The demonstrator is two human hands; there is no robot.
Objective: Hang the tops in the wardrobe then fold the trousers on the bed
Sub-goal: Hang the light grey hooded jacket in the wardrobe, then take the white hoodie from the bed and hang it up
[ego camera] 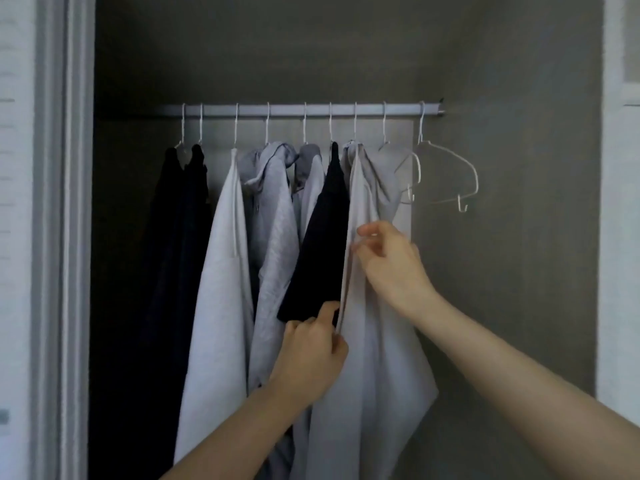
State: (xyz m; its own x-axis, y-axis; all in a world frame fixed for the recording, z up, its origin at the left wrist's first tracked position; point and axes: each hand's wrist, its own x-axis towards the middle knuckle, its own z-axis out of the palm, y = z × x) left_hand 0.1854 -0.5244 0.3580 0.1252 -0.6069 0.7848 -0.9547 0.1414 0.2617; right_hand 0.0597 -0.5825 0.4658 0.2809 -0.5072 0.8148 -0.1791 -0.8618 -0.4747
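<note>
Fabric along the front edge of the pale grey top (367,341), hung right of centre on the rail (304,109), is pinched by both hands: the left hand (311,355) lower centre, the right hand (391,265) higher. Two empty hangers (440,174) are seen at upper right.

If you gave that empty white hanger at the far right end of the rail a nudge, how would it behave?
The empty white hanger looks thin and wiry, so probably light. It hangs from the rail by its hook alone, so a nudge would likely set it swinging or sliding. With no garment weighing it down, it might lift off easily.
</note>
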